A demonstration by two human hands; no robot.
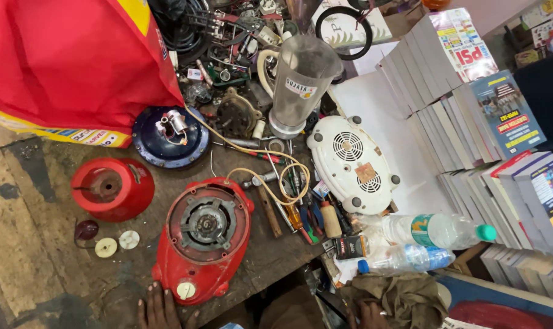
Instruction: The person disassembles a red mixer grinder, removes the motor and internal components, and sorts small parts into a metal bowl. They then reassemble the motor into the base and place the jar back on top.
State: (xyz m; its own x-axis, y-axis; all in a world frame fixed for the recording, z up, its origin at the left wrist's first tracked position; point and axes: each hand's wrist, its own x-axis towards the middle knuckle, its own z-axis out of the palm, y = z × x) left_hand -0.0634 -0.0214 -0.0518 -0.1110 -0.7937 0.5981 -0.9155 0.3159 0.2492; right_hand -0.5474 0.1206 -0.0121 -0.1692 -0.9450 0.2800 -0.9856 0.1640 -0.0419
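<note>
Head view shows the left hand (160, 309), fingers loosely together and holding nothing, at the lower edge touching the red mixer base (203, 239), whose long axis runs up-frame; the right hand (369, 314), grip unclear, rests farther right.

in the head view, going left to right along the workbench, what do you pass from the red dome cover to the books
red dome cover → open red mixer base → screwdrivers and hand tools → white mixer base lying underside up → two plastic water bottles → stacks of books
</note>
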